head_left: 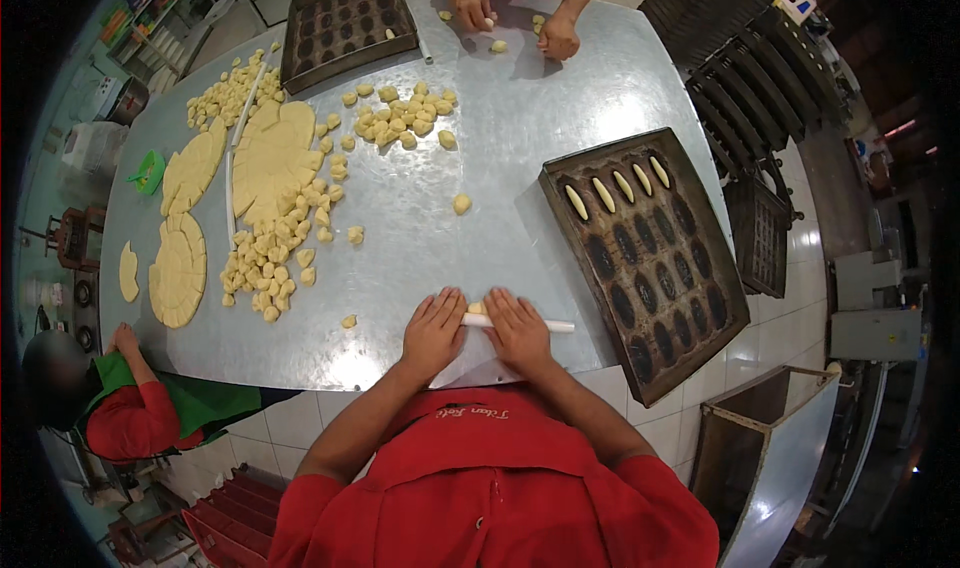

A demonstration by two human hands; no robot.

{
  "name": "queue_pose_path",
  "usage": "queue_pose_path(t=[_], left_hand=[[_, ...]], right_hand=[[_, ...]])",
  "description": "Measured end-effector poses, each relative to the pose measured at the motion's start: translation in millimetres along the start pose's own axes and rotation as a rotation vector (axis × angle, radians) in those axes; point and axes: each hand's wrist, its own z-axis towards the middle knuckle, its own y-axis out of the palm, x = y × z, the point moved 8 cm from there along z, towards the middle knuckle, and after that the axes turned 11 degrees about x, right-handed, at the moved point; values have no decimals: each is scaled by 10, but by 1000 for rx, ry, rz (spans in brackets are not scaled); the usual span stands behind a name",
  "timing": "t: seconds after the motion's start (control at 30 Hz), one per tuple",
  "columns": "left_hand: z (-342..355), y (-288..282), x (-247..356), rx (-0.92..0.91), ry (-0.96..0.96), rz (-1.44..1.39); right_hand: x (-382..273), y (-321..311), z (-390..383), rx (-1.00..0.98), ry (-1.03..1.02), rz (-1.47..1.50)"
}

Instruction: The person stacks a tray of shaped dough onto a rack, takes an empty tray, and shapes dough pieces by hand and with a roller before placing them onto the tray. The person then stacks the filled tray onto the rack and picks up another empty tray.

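Both my hands lie at the table's near edge, over a white rolling pin (555,326). My left hand (434,326) is flat, fingers stretched forward, by the pin's left part. My right hand (516,326) also lies flat, fingers pointing away, with the pin passing under it and sticking out to the right. Between the hands a bit of yellow dough (476,309) shows at the pin; the rest is hidden. One small dough lump (349,322) sits left of my left hand. Right of my hands stands a dark moulded baking tray (640,258), with several dough sticks (621,185) in its far row.
Dough lumps (268,258) pile up at left beside cut dough sheets (178,273) and a long white rod (231,183). Another moulded tray (345,28) stands at far left. Across the metal table (430,238), a co-worker's hands (557,38) handle dough. Another person (140,408) is at lower left.
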Motion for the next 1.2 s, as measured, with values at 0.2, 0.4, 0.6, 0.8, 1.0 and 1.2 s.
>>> queue_pose_path(t=[0.2, 0.4, 0.6, 0.8, 1.0, 1.2], left_hand=[[734, 9, -179, -48, 1, 254], [314, 44, -17, -90, 47, 138], [66, -302, 270, 57, 48, 71], [347, 74, 91, 44, -11, -42], [-223, 34, 179, -48, 141, 10], [-299, -243, 104, 105, 76, -236]], right_hand=[[387, 182, 702, -88, 93, -179], [116, 126, 150, -81, 200, -223], [141, -12, -122, -125, 241, 72], [486, -15, 273, 33, 213, -369], [-233, -25, -180, -49, 122, 147], [-54, -4, 359, 54, 294, 204]])
